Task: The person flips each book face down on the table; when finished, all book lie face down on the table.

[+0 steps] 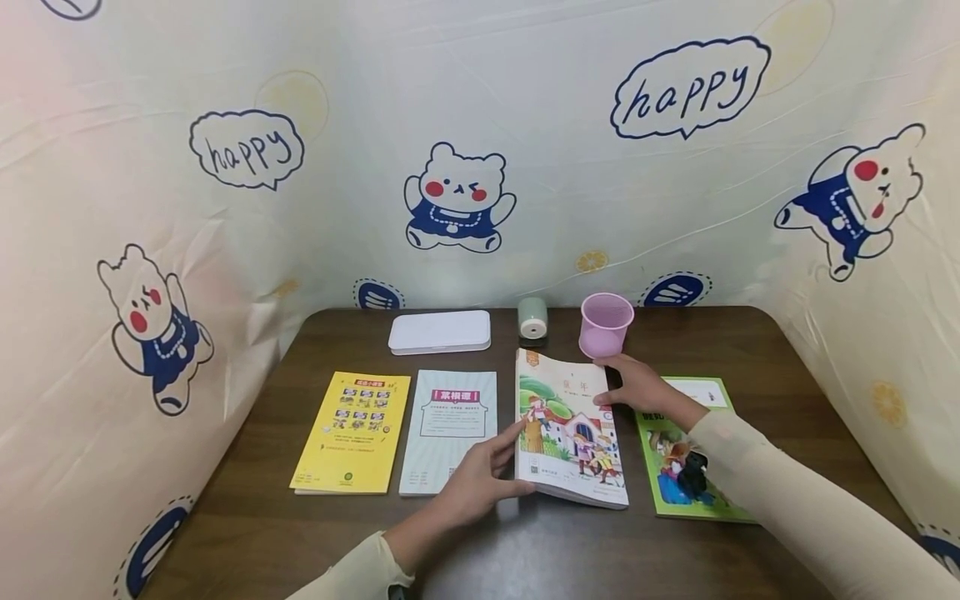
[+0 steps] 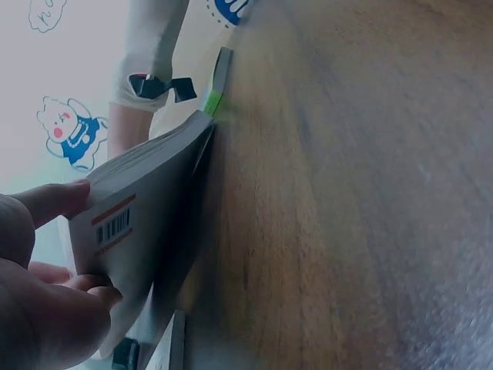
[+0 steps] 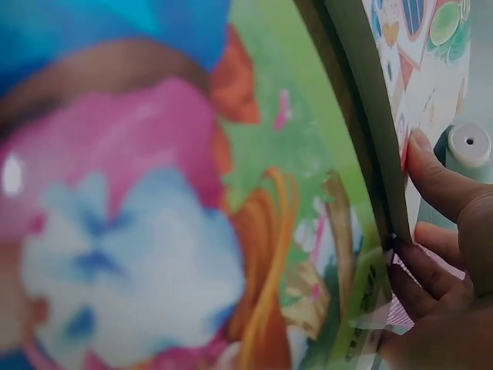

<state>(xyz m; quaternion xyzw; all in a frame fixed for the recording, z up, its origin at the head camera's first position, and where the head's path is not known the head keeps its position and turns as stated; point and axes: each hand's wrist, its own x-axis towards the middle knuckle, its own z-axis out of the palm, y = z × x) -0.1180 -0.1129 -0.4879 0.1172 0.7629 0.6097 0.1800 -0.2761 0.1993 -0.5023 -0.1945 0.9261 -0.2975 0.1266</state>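
1. Picture book (image 1: pixel 570 433) is held at both side edges near the centre of the wooden table (image 1: pixel 787 367), its left edge lifted just off the wood, as the left wrist view shows; such a two-sided hold is judged to keep the thick block of pages square while it is raised or shifted.
2. Its left edge, at about 9 o'clock on the cover, is pinched by the left hand (image 1: pixel 480 479), thumb above and fingers (image 2: pixel 54 308) curled beneath, where the barcode on the back cover is seen.
3. Its right edge, at about 2 o'clock, is gripped by the right hand (image 1: pixel 645 387), with fingertips (image 3: pixel 431 173) curled over the cover edge.
4. From the left, a yellow booklet (image 1: pixel 352 432) and a pale teal booklet (image 1: pixel 448 432) lie flat, side by side and apart, at 9 o'clock of the picture book; a row is suggested by their even spacing.
5. A green book (image 1: pixel 678 475) lies flat at 3 o'clock, partly under the right forearm and just beside the picture book.
6. Along the far edge, from 11 to 1 o'clock, a white case (image 1: pixel 439 332), a small green sharpener (image 1: pixel 532 321) and a pink cup (image 1: pixel 605 323) are set, kept clear of the books.
7. Counted: four books or booklets, one case, one sharpener, one cup, two hands.
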